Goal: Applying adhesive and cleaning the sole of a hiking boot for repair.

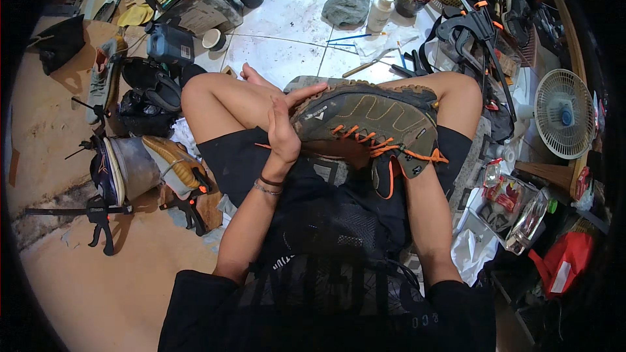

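A hiking shoe (pixel 365 117) in dark olive-brown with orange laces (pixel 372 137) is tipped on its side above my lap. Its toe points left and its lugged sole faces away from me. My left hand (pixel 285 130) lies against the toe, fingers apart and stretched out, one along the edge of the sole. My right forearm (pixel 428 221) runs up to the shoe's heel end. The right hand itself is hidden in or behind the shoe, so its fingers do not show.
Left stand clamped shoes, including a tan one (pixel 173 160), a bar clamp (pixel 98 212) and a blue jug (pixel 169 44). Ahead are a white bottle (pixel 381 12), a grey cloth (pixel 346 5) and brushes (pixel 355 38). Right are black clamps (pixel 466 29) and a fan (pixel 565 114).
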The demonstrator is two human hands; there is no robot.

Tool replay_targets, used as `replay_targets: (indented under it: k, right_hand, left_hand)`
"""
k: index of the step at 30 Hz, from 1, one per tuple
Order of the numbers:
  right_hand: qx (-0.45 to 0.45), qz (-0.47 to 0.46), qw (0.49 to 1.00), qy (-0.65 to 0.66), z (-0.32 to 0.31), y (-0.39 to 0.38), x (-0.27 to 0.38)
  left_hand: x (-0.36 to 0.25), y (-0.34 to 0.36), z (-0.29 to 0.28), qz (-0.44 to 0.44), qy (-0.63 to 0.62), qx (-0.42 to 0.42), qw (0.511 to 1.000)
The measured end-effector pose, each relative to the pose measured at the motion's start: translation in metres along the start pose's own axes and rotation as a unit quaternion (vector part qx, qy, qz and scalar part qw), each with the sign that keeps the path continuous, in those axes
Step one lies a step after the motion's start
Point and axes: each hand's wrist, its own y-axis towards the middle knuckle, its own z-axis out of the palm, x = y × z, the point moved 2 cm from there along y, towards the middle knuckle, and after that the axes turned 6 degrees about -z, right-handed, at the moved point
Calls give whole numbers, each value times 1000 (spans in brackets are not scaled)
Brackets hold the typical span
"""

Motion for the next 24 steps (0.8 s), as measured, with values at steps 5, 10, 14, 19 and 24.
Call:
replay_targets:
  k: [5,10,14,19,24]
  right_hand:
    - [7,-29,999,-30,10,9,7]
    - [6,-49,997,-61,-16,15,12]
    - [19,-76,993,-84,-4,2,8]
    - [70,-154,978,-119,-25,-66,-33]
    - [112,-217,957,-155,6,-11,2]
  left_hand:
    - [1,10,-7,-14,9,-9,1000]
    - [-19,9,12,167,-67,88,980]
    - [-32,4,31,320,4,105,941]
    - [-34,20,22,193,53,-54,978]
    - [-22,53,30,103,-49,-64,991]
